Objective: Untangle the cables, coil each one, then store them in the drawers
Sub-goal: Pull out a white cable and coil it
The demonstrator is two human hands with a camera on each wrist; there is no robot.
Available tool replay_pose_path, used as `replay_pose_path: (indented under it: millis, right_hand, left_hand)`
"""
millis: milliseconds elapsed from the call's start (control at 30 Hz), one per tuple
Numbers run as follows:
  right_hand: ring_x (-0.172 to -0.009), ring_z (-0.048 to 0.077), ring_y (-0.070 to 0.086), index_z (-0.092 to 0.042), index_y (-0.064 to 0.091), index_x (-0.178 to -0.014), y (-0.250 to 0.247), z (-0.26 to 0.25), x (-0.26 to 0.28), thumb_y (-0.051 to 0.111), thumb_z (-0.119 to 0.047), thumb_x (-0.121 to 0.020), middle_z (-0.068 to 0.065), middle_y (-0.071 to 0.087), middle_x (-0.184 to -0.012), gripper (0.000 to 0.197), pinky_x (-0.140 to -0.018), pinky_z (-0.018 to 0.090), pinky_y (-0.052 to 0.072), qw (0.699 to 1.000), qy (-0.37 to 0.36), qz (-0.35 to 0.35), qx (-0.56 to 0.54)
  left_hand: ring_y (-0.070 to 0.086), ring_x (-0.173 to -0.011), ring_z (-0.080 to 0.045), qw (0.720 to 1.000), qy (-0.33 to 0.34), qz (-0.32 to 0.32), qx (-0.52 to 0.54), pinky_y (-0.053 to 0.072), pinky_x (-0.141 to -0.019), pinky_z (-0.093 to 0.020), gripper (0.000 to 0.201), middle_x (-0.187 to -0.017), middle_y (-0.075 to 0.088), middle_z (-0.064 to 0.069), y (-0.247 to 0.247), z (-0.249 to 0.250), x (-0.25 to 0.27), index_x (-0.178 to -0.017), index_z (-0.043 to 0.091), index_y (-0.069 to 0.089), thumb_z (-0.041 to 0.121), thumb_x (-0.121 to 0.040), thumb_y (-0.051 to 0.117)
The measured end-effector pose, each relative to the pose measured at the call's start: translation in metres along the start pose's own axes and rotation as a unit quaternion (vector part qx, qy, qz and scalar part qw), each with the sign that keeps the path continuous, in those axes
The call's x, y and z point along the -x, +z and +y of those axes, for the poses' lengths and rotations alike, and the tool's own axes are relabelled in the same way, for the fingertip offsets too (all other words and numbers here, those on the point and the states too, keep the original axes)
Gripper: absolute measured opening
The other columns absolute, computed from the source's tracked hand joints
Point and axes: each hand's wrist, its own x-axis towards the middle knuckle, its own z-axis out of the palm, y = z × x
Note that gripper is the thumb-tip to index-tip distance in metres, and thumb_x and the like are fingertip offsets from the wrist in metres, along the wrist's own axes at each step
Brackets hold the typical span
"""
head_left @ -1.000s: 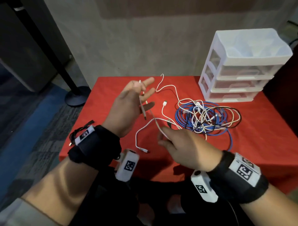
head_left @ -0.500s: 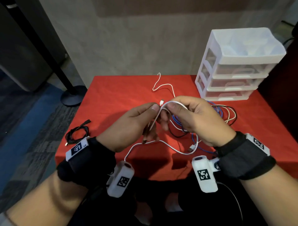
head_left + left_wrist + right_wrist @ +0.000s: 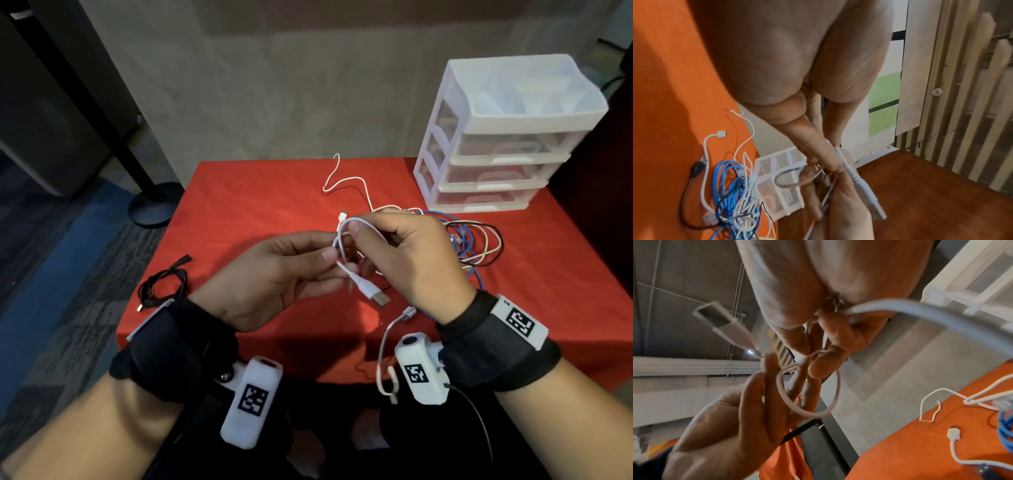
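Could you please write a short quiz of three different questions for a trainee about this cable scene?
1. True or false: the thin white USB cable is held by both the left hand and the right hand.
2. Multiple choice: where does the small coiled black cable lie? A) in a drawer B) on the red tablecloth, left of the hands C) in the blue tangle.
3. Fill in: all drawers of the white plastic drawer unit are ____.

Key: 1 true; 2 B; 3 closed.
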Motion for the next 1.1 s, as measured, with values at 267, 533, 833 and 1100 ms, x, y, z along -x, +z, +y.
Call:
replay_pose_path:
  millis: [267,533,833,1100]
  right_hand:
    - [-0.053,0.008,0.058,-0.023,0.08,-0.09,-0.002,-0.007,0.0,0.064,-0.026,-0.099,0.007,0.067,-0.063,0.018,-0.056,0.03,0.046,0.997,0.05,-0.045,-0.022]
    - [-0.061,0.014,0.058,-0.024,0.074,-0.089,0.0,0.001,-0.011,0.058,-0.043,-0.098,-0.001,0.064,-0.065,0.027,-0.066,0.04,0.052,0.989,0.05,-0.094,0.102]
    - [-0.047,0.006,0.046,-0.014,0.074,-0.077,0.003,0.006,-0.005,0.067,-0.034,-0.096,-0.003,0.056,-0.051,0.028,-0.056,0.03,0.038,0.989,0.114,-0.094,0.031]
    - [-0.04,0.014,0.046,0.0,0.066,-0.088,0.007,-0.009,-0.005,0.063,-0.027,-0.1,0.005,0.058,-0.053,0.03,-0.042,0.019,0.033,0.981,0.112,-0.147,-0.062]
  left_hand:
    - [0.065,-0.069,-0.007,0.986,0.061,0.099,-0.119,0.057,-0.063,-0.024,0.018,-0.077,0.068,0.006,0.003,-0.012,-0.004,-0.103,0.014,0.07,0.021,-0.086,0.069]
    - [0.066,-0.06,-0.014,0.924,0.175,0.235,-0.246,0.059,-0.055,-0.035,0.012,-0.07,0.063,0.002,0.009,-0.026,-0.014,-0.098,0.006,0.061,0.018,-0.101,0.059]
    - [0.06,-0.067,-0.025,0.7,0.245,0.221,-0.633,0.049,-0.057,-0.042,0.015,-0.074,0.056,0.009,-0.011,-0.027,-0.021,-0.094,0.025,0.053,0.025,-0.083,0.062]
    - [0.066,-0.07,-0.035,0.697,0.223,0.293,-0.615,0.038,-0.052,-0.034,0.017,-0.077,0.068,-0.002,0.002,-0.035,-0.023,-0.107,0.021,0.053,0.028,-0.092,0.051]
